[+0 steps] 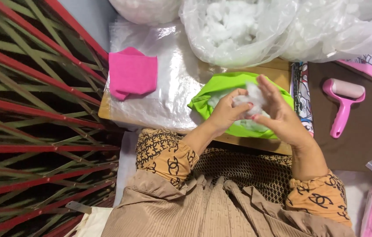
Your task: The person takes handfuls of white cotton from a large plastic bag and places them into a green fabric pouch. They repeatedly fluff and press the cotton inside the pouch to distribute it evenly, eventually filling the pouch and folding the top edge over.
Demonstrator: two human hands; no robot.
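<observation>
A bright green fabric cover lies open on the small wooden table, with white stuffing showing inside it. Both hands meet above it around a clump of white fibre stuffing. My left hand pinches the clump from the left with curled fingers. My right hand presses against it from the right, fingers stretched upward.
Large clear plastic bags of white stuffing sit at the table's far edge. A folded pink fabric piece lies on clear plastic sheeting at left. A pink lint roller rests on brown cloth at right. A red-and-green striped mat covers the left.
</observation>
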